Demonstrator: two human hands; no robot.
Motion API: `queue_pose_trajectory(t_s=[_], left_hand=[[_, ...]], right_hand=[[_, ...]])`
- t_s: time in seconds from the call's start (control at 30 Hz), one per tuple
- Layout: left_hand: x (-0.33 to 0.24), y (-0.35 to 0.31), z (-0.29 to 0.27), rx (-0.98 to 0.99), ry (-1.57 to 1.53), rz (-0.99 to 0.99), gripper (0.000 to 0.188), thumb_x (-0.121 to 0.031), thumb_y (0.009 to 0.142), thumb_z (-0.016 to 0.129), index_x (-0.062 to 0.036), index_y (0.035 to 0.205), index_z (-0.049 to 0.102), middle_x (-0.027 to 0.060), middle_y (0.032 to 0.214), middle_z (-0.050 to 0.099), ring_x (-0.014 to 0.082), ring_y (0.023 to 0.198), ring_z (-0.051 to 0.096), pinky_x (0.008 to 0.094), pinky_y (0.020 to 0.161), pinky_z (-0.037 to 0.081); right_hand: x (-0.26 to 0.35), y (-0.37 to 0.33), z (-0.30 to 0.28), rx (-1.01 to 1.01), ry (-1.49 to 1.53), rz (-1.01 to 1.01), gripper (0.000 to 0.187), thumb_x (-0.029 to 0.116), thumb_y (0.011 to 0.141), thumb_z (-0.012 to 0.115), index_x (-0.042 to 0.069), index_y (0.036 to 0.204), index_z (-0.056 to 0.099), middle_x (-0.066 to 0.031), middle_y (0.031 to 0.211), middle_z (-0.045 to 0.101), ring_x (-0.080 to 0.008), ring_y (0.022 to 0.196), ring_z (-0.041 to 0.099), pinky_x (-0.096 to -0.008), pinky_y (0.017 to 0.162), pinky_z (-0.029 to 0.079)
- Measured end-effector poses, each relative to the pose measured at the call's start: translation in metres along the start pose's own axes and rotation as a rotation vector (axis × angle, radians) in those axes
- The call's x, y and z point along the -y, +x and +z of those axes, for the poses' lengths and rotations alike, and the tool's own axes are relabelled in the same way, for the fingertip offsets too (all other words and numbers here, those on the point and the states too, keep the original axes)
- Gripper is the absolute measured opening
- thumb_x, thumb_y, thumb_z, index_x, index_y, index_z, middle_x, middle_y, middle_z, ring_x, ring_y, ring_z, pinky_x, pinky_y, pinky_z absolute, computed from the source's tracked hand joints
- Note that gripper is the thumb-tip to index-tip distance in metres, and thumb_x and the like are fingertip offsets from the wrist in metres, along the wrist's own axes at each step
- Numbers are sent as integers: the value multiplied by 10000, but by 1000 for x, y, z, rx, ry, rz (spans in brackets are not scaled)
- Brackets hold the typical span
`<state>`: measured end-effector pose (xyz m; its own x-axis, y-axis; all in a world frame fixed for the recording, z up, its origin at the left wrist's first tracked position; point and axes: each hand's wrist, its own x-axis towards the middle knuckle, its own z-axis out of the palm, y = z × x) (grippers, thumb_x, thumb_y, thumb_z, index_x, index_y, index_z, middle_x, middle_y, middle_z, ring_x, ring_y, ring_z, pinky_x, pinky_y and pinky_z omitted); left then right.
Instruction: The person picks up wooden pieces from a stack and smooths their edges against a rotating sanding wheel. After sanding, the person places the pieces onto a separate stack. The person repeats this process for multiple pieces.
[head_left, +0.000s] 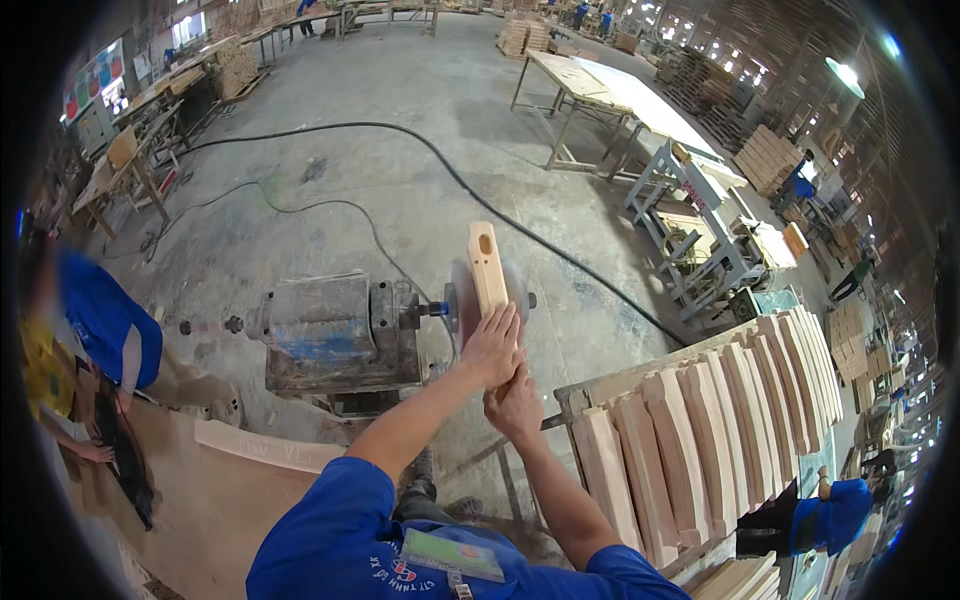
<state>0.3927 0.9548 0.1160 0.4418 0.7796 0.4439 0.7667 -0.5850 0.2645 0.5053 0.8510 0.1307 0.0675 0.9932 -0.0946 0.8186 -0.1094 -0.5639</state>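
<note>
Wooden piece [487, 262] sits ahead of the person at the wheel, its slotted far end pointing away, its near end under both hands. Logging from my remote station, left to right: a co-worker in blue [105, 310] stands beside a brown panel [215, 480] with a dark object [122, 465] on it. Next, a motor [320, 330] with worn blue paint, its shaft running right to the wheel [462, 300], whose blurred outline I take as spinning. Left hand [492, 348]: fingers together, laid flat along the wood's upper face. Right hand [514, 404]: lower, slightly to the right, touching the left, curled closed on the near end. The wood hides its own underside, so I cannot tell whether the left thumb clamps below or where exactly the wheel bears. Further right, a row of pale slats [668, 410] leans close by the right forearm; beyond it, near the rim, I note another co-worker in blue [838, 512]. Risks, in my judgement: the wheel could snatch the wood if the right grip loosened or the angle tipped; bare left fingertips could meet the wheel if they slid forward; uneven pressure could gouge the face; a wide right elbow could knock the slats.
</note>
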Motion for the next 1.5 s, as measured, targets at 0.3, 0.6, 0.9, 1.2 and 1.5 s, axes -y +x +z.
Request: queue_pose_trajectory(t_s=[0.3, 0.6, 0.9, 1.2, 1.5], left_hand=[[-64, -83, 10, -67, -347, 175, 628, -374, 1018, 605, 83, 1445, 552, 253, 1543, 540, 401, 1457, 487, 578, 1287, 248], [-37, -21, 6, 82, -266, 62, 572, -376, 1043, 559, 55, 1418, 583, 251, 1530, 540, 418, 1505, 420, 568, 1297, 231], [-10, -29, -19, -7, -231, 153, 501, -269, 1030, 582, 48, 1418, 591, 270, 1540, 506, 423, 1516, 383, 541, 1304, 241], [-56, -107, -11, 58, -231, 72, 650, -357, 981, 643, 78, 1455, 558, 239, 1624, 434, 418, 1557, 337, 572, 1289, 225], [-34, -1, -15, -45, -246, -36, 701, -392, 1022, 609, 89, 1514, 476, 258, 1678, 360, 429, 1585, 280, 551, 1306, 199]], right_hand=[[-86, -93, 41, 305, 1040, -76, 782, 453, 989, 658, 14, 1563, 357, -224, 1418, 548, -372, 1219, 591, -483, 1033, 498], [-65, -63, 39, 869, 2295, 273, 702, 611, 1006, 534, 2, 1355, 542, -134, 1042, 595, -193, 729, 553, -337, 574, 470], [-49, -21, -12, 31, 190, -114, 802, 334, 925, 728, 68, 1581, 352, -247, 1228, 650, -434, 1029, 722, -513, 852, 577], [-39, -104, -1, 55, -134, 76, 877, 360, 964, 703, -15, 1609, 242, -347, 1245, 634, -505, 1080, 674, -598, 883, 552], [-59, -15, 7, 957, 2093, 122, 638, 535, 1051, 506, -8, 1386, 521, -159, 1112, 644, -243, 814, 632, -360, 631, 524]])
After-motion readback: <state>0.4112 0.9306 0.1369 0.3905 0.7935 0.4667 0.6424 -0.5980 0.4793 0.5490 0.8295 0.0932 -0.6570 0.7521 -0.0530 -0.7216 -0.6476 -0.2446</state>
